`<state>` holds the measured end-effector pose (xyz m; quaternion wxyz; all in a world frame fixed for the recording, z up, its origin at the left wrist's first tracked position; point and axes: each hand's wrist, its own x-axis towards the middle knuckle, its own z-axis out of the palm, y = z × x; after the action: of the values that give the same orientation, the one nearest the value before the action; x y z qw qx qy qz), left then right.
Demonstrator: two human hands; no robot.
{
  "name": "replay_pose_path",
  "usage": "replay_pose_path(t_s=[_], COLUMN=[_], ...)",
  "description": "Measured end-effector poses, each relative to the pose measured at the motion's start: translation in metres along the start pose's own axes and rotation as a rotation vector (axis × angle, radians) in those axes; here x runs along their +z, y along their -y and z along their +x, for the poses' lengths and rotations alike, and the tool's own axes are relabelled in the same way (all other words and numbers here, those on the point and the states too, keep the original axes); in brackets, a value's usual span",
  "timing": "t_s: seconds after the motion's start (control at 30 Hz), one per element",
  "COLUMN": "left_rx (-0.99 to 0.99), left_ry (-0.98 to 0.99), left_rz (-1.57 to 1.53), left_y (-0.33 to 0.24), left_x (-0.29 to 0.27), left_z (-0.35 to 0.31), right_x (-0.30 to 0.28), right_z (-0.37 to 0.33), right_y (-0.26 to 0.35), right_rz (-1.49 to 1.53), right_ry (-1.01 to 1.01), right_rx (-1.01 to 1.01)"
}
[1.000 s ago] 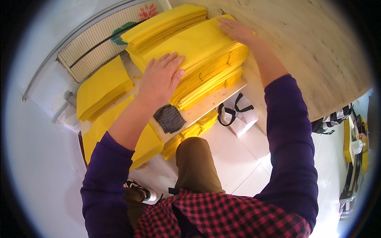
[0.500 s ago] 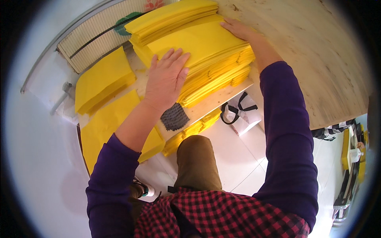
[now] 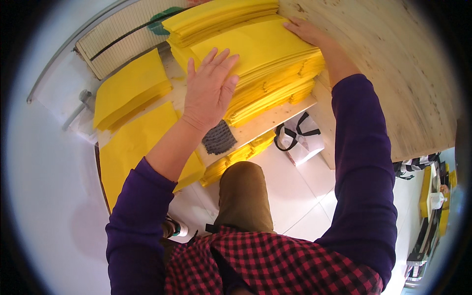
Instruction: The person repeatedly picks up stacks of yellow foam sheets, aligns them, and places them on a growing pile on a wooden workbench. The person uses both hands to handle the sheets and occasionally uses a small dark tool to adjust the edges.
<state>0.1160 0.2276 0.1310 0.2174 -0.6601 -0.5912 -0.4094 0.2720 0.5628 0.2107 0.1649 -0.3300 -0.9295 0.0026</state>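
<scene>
A thick stack of flat yellow pieces (image 3: 255, 44) lies on a pale wooden table (image 3: 275, 116); whether they are paper or cloth I cannot tell. Over the left end of its top, my left hand (image 3: 209, 96) is open, palm down and fingers apart. Whether it touches the stack is unclear. At the far right edge, my right hand (image 3: 306, 32) rests open with its fingers stretched on the top piece. Just behind is another yellow stack (image 3: 221, 19). Below my left wrist lies a dark grey knitted-looking pad (image 3: 219, 138).
More yellow stacks (image 3: 135, 88) (image 3: 137, 152) lie to the left. A tall wooden panel (image 3: 383, 83) rises on the right. On the tiled floor stands a white bag with black handles (image 3: 306, 140). More yellow pieces (image 3: 246, 155) sit under the table's front edge.
The view has shifted slightly, so the stack appears further right and up. My left hand sits a little further left over the stack. My right hand stays at its far right edge.
</scene>
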Motion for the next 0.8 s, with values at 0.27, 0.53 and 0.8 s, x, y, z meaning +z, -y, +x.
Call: replay_pose_path(t_s=[0.27, 0.53, 0.8], left_rx=[-0.144, -0.265, -0.346], left_ry=[-0.103, -0.118, -0.165], left_rz=[-0.157, -0.302, -0.109], left_y=[0.036, 0.046, 0.041], left_x=[-0.018, -0.033, -0.132], left_z=[0.033, 0.026, -0.105], right_x=[-0.018, -0.039, -0.017], right_z=[-0.006, -0.03, -0.195], right_y=[0.006, 0.02, 0.078], right_rz=[-0.051, 0.179, 0.421], right_ry=[-0.106, -0.251, -0.696], right_rx=[-0.081, -0.059, -0.167])
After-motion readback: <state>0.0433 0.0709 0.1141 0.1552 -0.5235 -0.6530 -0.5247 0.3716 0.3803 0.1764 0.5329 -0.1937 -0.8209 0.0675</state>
